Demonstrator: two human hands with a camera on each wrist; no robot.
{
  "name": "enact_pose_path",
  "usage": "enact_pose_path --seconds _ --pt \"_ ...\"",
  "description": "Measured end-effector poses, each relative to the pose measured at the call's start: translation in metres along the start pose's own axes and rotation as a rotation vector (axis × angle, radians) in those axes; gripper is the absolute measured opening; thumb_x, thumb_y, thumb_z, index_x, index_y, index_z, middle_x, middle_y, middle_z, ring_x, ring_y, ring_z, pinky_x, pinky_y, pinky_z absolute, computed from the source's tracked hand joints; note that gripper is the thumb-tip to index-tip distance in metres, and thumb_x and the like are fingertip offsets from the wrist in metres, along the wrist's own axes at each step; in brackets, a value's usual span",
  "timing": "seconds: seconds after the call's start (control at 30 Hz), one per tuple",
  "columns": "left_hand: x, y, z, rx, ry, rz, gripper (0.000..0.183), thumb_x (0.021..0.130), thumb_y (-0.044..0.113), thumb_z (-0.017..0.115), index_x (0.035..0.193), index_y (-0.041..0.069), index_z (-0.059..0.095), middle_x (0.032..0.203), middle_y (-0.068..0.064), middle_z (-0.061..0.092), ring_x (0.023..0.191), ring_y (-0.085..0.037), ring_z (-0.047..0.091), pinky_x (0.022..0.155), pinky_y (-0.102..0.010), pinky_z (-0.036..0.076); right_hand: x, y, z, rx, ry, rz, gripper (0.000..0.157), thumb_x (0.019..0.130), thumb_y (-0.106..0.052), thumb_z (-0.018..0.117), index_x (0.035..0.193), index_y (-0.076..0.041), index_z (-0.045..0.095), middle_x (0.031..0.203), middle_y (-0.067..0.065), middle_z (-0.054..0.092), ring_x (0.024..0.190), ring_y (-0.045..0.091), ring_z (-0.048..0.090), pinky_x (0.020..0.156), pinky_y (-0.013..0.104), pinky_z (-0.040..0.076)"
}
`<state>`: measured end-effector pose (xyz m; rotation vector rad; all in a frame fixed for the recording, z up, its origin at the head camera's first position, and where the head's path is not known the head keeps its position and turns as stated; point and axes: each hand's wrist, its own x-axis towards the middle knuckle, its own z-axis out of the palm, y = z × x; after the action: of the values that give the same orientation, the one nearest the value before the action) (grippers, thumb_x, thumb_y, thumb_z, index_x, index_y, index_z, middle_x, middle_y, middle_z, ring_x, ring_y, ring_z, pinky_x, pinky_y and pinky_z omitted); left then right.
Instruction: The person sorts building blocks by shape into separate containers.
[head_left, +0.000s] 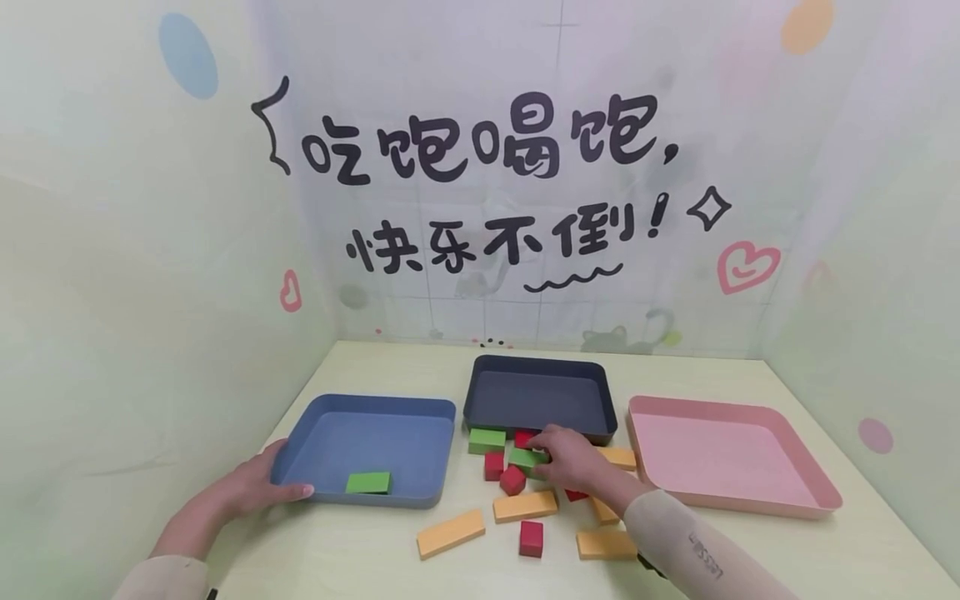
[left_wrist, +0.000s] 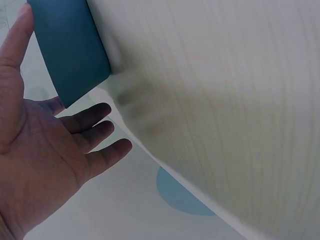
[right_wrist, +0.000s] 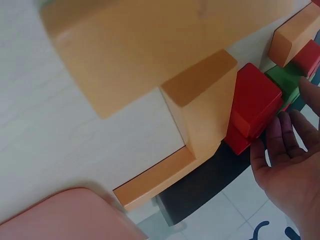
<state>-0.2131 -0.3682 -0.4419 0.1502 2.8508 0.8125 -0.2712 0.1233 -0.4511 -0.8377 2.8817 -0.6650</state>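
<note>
My left hand (head_left: 257, 485) rests at the near left corner of the blue tray (head_left: 408, 446), thumb along the front rim. In the left wrist view its fingers are spread, fairly straight, beside the tray's wall (left_wrist: 72, 50). One green block (head_left: 368, 483) lies in that tray. Over the pile of blocks, my right hand (head_left: 570, 458) pinches a green block (head_left: 525, 460) between thumb and fingers. A second green block (head_left: 487, 442) lies left of it, and red cubes (head_left: 513, 480) lie close by. In the right wrist view, red blocks (right_wrist: 255, 97) sit beside the fingertips.
A dark tray (head_left: 540, 400) stands behind the pile, and a pink tray (head_left: 727, 450) to the right. Several yellow blocks (head_left: 525, 506) lie around the pile, with a red cube (head_left: 531, 539) nearer me. Walls with printed lettering (head_left: 517, 133) enclose the table.
</note>
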Motion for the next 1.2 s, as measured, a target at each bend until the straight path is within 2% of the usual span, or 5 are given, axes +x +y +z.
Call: enact_pose_path --seconds 0.4,0.63,0.97,1.2 --pt "-0.002 0.002 0.000 0.010 0.004 -0.015 0.107 0.086 0.044 0.074 0.145 -0.020 0.013 0.139 -0.050 0.027 0.126 -0.066 0.032 0.098 -0.070 0.034 0.003 -0.004 0.000 -0.098 -0.023 0.016 0.029 0.083 -0.013 0.079 0.111 -0.006 0.074 0.100 0.004 0.067 0.087 0.019 0.057 0.084 0.040 0.052" --pt "-0.004 0.005 -0.001 -0.003 0.005 -0.008 0.106 0.087 0.043 0.074 0.146 -0.019 0.013 0.139 -0.050 0.028 0.126 -0.066 0.033 0.098 -0.069 0.035 0.002 -0.004 -0.001 -0.138 -0.014 -0.014 0.028 0.085 -0.016 0.078 0.111 -0.007 0.074 0.101 0.004 0.070 0.089 0.020 0.061 0.086 0.043 0.051" --pt "-0.003 0.007 -0.001 0.000 0.005 -0.017 0.106 0.086 0.044 0.074 0.146 -0.019 0.013 0.139 -0.050 0.027 0.126 -0.066 0.032 0.098 -0.070 0.034 0.001 -0.008 -0.013 0.011 0.013 -0.004 0.027 0.085 -0.011 0.075 0.110 -0.004 0.074 0.103 0.006 0.068 0.089 0.020 0.058 0.084 0.042 0.052" --pt "-0.003 0.005 -0.001 -0.013 0.000 -0.012 0.106 0.087 0.043 0.074 0.146 -0.019 0.013 0.140 -0.049 0.028 0.126 -0.066 0.033 0.098 -0.070 0.034 0.003 -0.008 -0.018 0.030 0.042 -0.027 0.024 0.084 -0.010 0.073 0.108 -0.006 0.075 0.101 0.005 0.068 0.088 0.019 0.058 0.080 0.040 0.052"
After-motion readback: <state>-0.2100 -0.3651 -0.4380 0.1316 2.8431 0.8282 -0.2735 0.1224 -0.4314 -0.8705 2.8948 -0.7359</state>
